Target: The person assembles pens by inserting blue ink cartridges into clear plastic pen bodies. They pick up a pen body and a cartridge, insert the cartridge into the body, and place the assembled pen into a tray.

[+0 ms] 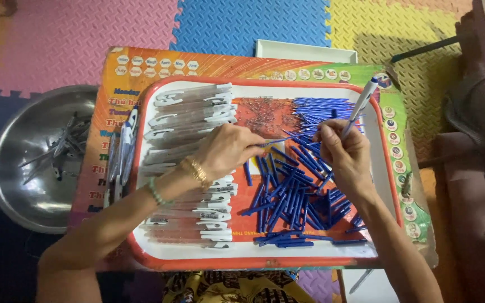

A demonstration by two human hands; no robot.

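My left hand (pixel 228 148) hovers over the middle of a red-rimmed white tray (pixel 254 261) and pinches one thin blue ink refill (pixel 287 138), its tip pointing right. My right hand (pixel 346 151) holds a clear pen barrel (pixel 360 106) with a white and blue tip, tilted up to the right. The refill's end almost meets the right hand's fingers. Many loose blue refills (pixel 287 199) lie heaped on the tray under both hands. Clear pen barrels (pixel 192 112) with white clips are stacked in rows along the tray's left side. A patch of small metal springs (pixel 265 115) lies at the tray's top centre.
The tray rests on a colourful printed board (pixel 405 185). A steel bowl (pixel 18 168) with a few pens in it stands on the left on foam floor mats. A white tray edge (pixel 307 50) shows behind the board. Dark fabric (pixel 472 168) is heaped at the right.
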